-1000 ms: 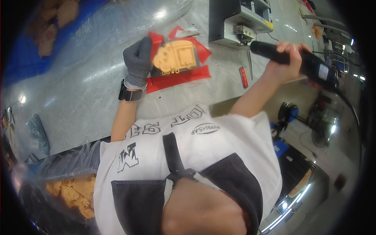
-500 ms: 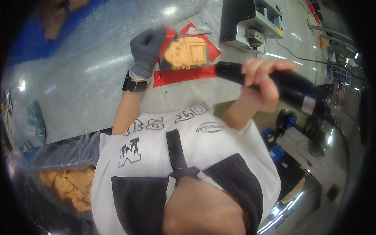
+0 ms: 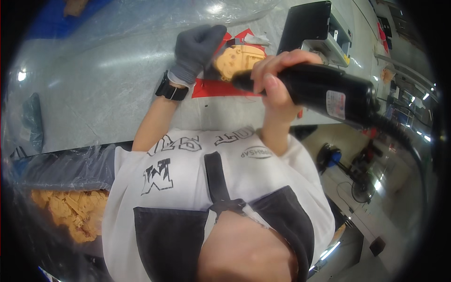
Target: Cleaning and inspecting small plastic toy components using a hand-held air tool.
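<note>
A flat orange-yellow molded part (image 3: 242, 54) lies on the table, with red film (image 3: 218, 88) showing around it. My left hand (image 3: 198, 49), in a grey glove, is closed at the part's left side, pinching a flap of the red film. Bare, my right hand (image 3: 277, 75) wraps around a thick black corded hand tool (image 3: 314, 87). The tool's narrow front end points left, over the part's near edge; whether it touches cannot be made out. My right fingers cover some of the part.
A black-and-grey machine (image 3: 314, 30) stands beyond my right hand. Crumpled white scrap (image 3: 257, 39) lies behind the part. Clear plastic sheeting (image 3: 141, 37) covers the table, with a blue sheet (image 3: 51, 21) far left. At lower left, a bag holds several orange-yellow pieces (image 3: 75, 211).
The black tool has swung left and nearer the left hand, its front end now over the part. The view has shifted slightly; my left hand stays beside the part.
</note>
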